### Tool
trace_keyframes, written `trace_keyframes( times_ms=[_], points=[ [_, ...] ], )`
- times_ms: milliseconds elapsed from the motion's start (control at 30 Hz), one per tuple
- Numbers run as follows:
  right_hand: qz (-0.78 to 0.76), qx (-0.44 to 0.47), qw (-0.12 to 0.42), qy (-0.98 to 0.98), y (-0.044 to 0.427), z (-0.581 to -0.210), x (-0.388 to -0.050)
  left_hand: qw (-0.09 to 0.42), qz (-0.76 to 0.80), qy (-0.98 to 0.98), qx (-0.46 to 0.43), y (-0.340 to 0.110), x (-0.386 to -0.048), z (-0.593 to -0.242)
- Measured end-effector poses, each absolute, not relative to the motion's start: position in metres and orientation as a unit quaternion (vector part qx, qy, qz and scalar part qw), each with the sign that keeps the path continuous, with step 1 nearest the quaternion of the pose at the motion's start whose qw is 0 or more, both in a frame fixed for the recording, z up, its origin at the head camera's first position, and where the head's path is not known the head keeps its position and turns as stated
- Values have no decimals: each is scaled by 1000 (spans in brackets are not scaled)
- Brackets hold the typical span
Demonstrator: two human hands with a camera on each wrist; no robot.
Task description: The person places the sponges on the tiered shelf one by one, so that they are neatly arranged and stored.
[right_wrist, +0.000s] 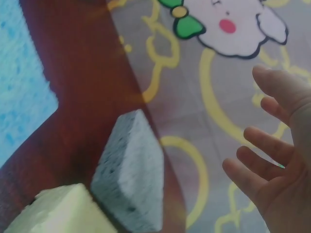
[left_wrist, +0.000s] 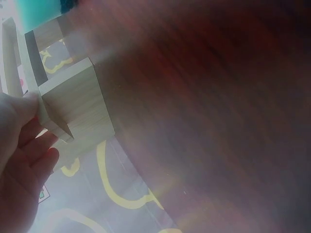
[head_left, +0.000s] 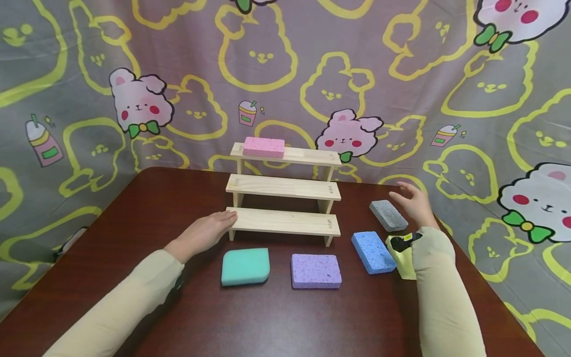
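The wooden rack [head_left: 285, 221] stands on the far part of the desk [head_left: 200, 317], its lowest board pinched at the left end by the left grip [head_left: 201, 236], thumb hidden in the head view. The right grip [head_left: 415, 204], fingers loosely spread, holds nothing beside the grey sponge [head_left: 387, 215]. Nearer, the right sleeve [head_left: 439, 292] partly covers the yellow sponge [head_left: 405, 262].

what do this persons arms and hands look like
The left sleeve is long, plain and pale cream; the right sleeve matches, with a black device bearing a small yellow mark at its end. The left hand and right hand are bare.
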State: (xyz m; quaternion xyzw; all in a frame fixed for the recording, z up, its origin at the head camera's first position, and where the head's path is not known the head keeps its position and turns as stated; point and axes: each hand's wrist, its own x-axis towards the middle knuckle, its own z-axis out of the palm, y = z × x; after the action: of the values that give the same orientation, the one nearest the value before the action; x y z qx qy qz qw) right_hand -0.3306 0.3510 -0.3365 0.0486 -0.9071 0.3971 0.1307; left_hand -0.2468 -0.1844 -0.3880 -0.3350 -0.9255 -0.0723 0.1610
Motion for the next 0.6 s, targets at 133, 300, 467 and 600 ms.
trace_keyframes(
  times_ms=[133,300,467,600],
  points=[
    [393,31,107,-913,358,-350,-333,162,-71,-924,-339,-185,-247,-388],
    [371,36,93,-923,362,-363,-334,170,-70,-921,-345,-185,-247,-388],
    [366,36,67,-928,364,-372,-335,171,-72,-920,-344,-186,-247,-388],
    [373,33,44,-926,366,-377,-336,167,-72,-922,-342,-186,-248,-389]
  ],
)
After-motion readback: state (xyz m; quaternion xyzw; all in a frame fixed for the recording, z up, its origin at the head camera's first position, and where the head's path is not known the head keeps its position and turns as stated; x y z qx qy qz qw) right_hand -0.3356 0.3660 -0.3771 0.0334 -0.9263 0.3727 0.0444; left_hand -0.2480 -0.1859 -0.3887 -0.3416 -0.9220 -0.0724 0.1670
